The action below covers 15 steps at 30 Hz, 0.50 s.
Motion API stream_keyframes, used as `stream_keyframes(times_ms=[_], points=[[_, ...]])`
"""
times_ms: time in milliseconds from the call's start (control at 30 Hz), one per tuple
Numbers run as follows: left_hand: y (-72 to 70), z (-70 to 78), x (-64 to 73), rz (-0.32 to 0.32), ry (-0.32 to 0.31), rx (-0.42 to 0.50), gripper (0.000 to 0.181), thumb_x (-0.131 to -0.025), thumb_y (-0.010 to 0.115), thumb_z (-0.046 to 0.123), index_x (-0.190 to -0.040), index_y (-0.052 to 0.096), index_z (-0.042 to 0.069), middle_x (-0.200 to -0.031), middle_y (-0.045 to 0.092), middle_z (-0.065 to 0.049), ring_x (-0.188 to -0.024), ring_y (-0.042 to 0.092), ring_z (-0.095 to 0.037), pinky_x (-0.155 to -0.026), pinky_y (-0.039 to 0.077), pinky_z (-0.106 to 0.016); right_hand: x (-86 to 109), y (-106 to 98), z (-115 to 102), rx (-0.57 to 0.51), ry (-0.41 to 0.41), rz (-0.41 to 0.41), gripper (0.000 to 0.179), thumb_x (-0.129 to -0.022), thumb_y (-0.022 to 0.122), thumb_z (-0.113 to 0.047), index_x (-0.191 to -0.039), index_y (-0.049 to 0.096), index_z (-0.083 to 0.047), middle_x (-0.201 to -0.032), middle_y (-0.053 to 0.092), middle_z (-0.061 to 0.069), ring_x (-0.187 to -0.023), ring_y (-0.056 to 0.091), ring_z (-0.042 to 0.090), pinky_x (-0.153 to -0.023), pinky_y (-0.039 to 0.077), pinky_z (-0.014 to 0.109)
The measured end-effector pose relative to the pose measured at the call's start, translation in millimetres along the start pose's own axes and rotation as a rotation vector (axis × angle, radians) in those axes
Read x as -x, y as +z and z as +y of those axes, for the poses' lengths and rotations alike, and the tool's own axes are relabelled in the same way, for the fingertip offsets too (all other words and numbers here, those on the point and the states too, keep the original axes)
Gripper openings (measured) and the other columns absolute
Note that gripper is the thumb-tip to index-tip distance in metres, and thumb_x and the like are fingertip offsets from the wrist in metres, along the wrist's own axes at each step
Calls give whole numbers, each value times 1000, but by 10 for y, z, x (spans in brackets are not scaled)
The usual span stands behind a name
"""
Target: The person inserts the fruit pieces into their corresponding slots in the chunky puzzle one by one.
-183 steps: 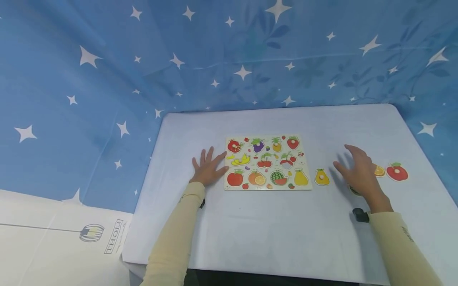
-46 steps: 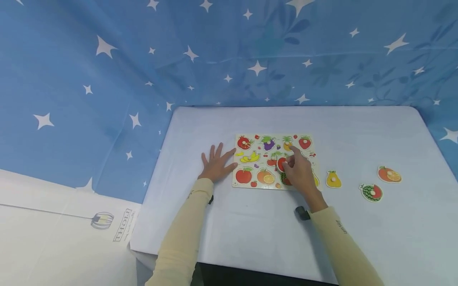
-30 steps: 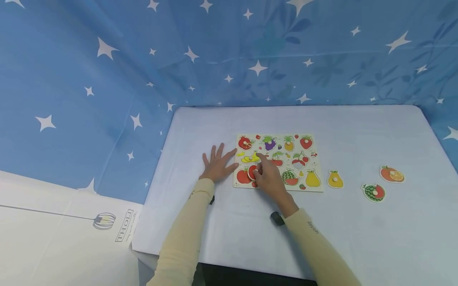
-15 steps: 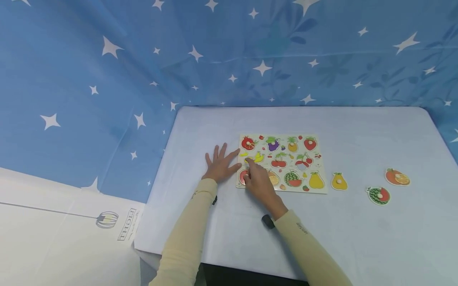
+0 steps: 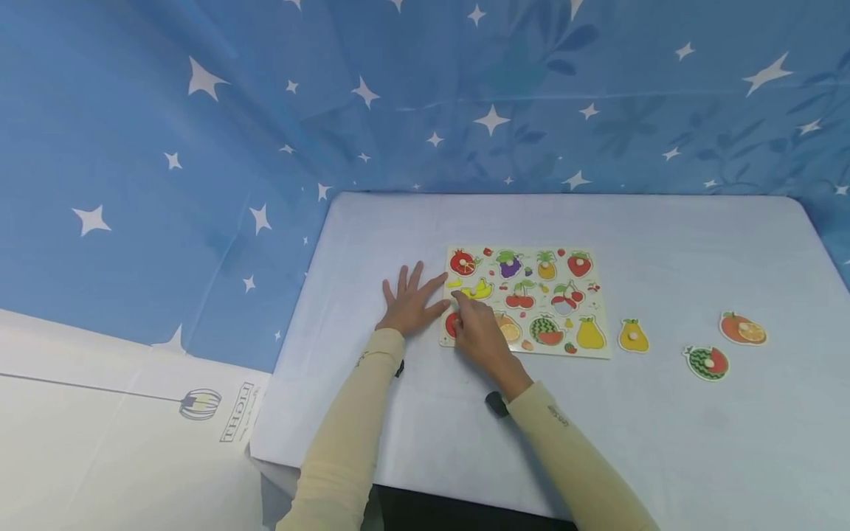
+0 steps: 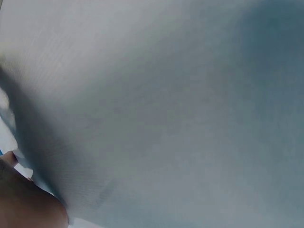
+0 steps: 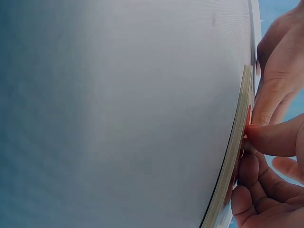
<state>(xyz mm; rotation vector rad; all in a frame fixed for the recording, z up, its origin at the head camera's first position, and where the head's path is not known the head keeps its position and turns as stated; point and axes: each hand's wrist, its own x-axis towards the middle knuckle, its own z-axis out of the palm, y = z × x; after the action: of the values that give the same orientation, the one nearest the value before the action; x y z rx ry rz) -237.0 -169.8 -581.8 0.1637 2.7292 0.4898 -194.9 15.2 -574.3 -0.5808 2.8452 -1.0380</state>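
A fruit puzzle board [image 5: 606, 346] lies flat on the white table. My left hand [image 5: 408, 306] has its fingers spread beside the board's left edge, index finger and thumb reaching that edge. Over the lower left corner, my right hand [image 5: 481, 335] pinches the red apple puzzle piece [image 5: 451, 324] at the printed apple's spot; the hand covers much of it. The right wrist view shows thumb and fingertips meeting low against the board's face, with the left hand [image 7: 280, 66] beyond. Whether the piece lies fully flush, I cannot tell.
Right of the board lie three loose knobbed pieces: a yellow pear [image 5: 634, 337], a watermelon [image 5: 707, 363] and an orange [image 5: 743, 329]. A blue star-patterned curtain [image 5: 425, 96] hangs behind the table. The table's front edge [image 5: 465, 501] runs below the forearms.
My right hand took the apple piece from the far right and carried it left across the board to the lower left corner. Over the last half second it barely moves. The left hand stays put.
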Motion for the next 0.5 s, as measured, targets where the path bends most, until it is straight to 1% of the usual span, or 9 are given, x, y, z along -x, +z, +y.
stream_keyframes(times_ms=[67, 133, 233, 300, 367, 433, 500], points=[[14, -13, -15, 13, 8, 8, 70, -107, 53, 63, -170, 29, 42, -180, -5, -7, -162, -17, -37, -121, -12, -72, -3, -4, 1, 1, -14, 8, 57, -96, 74, 5, -150, 53, 3, -101, 69, 13, -103, 68, 32, -100, 56, 47], [31, -26, -21, 36, 20, 13, 70, -107, 54, 62, -169, 31, 41, -180, -3, -8, -163, -15, -38, -121, -10, -73, 2, -3, 1, 3, -22, 18, 60, -95, 75, 4, -150, 53, 2, -106, 70, 15, -108, 67, 35, -104, 53, 50], [31, -12, 1, 46, 25, 22, 69, -107, 54, 61, -169, 34, 39, -180, -1, -9, -163, -13, -39, -121, -10, -73, 31, -11, 16, 14, -37, 23, 69, -92, 81, -3, -154, 50, -1, -128, 67, 19, -124, 59, 40, -110, 45, 57], [14, 11, 24, 38, 21, 19, 69, -107, 53, 61, -169, 34, 39, -180, -1, -9, -163, -13, -39, -121, -10, -73, 55, -21, 52, 30, -42, 25, 80, -91, 86, -14, -159, 45, -6, -148, 57, 20, -137, 49, 41, -112, 38, 61], [-6, 33, 44, 24, 13, 13, 69, -108, 52, 61, -170, 32, 39, -180, -3, -8, -162, -15, -38, -121, -11, -72, 76, -43, 108, 42, -51, 29, 91, -89, 89, -25, -164, 39, -10, -163, 43, 19, -148, 37, 42, -114, 31, 66], [-31, 54, 62, 12, 4, 2, 69, -108, 51, 61, -170, 30, 40, -180, -4, -8, -162, -16, -38, -122, -11, -71, 93, -81, 176, 43, -55, 38, 99, -88, 90, -33, -166, 34, -11, -171, 31, 18, -154, 27, 42, -117, 25, 69], [-54, 67, 77, 6, 0, -2, 69, -108, 50, 61, -170, 29, 40, -180, -5, -7, -162, -16, -37, -122, -11, -71, 110, -132, 248, 25, -53, 47, 104, -87, 90, -37, -168, 30, -12, -174, 24, 18, -158, 21, 43, -119, 19, 73]])
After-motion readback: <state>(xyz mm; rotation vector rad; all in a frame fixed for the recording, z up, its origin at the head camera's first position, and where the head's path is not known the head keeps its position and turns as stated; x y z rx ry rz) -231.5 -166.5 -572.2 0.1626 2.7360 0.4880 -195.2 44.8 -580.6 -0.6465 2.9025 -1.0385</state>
